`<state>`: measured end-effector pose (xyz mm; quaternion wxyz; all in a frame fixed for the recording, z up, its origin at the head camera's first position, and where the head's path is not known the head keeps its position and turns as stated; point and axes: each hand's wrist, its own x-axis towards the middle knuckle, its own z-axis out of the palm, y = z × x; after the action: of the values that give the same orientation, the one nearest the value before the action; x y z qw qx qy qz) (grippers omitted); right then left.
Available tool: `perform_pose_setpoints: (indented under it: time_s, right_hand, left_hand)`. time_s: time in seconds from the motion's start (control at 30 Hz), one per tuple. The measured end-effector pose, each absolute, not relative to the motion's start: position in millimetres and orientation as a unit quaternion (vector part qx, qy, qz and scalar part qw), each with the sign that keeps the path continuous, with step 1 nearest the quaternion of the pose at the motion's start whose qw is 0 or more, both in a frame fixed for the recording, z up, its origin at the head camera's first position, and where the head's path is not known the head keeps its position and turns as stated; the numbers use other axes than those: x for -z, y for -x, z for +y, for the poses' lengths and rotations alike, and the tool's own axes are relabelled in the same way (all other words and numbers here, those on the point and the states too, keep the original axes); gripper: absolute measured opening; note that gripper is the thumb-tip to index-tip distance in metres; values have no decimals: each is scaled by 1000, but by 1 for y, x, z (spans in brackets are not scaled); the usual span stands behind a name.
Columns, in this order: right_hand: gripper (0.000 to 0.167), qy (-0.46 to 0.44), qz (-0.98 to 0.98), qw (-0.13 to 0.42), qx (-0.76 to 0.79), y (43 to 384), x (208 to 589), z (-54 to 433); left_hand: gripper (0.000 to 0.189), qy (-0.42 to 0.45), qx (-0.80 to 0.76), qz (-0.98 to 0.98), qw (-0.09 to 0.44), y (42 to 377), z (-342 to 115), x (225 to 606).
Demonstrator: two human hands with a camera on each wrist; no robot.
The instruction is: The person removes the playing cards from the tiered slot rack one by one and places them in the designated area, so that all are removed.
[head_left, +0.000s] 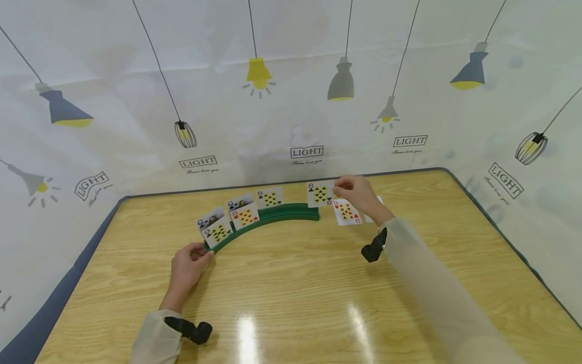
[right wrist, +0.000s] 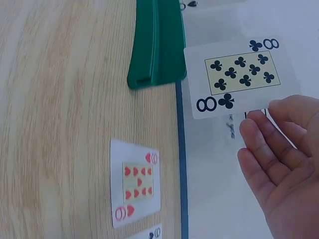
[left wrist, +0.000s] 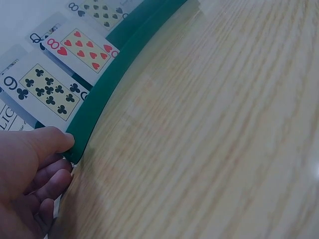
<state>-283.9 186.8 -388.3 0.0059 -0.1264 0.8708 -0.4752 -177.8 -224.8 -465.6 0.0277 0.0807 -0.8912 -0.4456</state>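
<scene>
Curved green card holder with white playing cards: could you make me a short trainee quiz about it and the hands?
1. What does the bare right hand pinch?
2. True or false: the white, red-pipped nine of hearts lies on the pale wooden table.
3. Where does the bare left hand touch the curved green card holder: A) left end, B) middle, C) right end?

Key: 1. a white, black-pipped eight of clubs; 2. true; 3. A.
</scene>
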Motion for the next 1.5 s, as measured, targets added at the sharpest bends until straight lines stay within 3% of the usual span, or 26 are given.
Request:
perform_pose_setpoints:
  time_s: [0.87, 1.5]
  right_hand:
    - [32, 74, 906, -52, 414, 272, 386, 281]
    - [38, 21, 929, -53, 367, 273, 386, 340]
  left_hand:
    - [37, -76, 446, -891, 27, 175, -225, 463]
    - [37, -78, 450, -889, 21, 176, -225, 461]
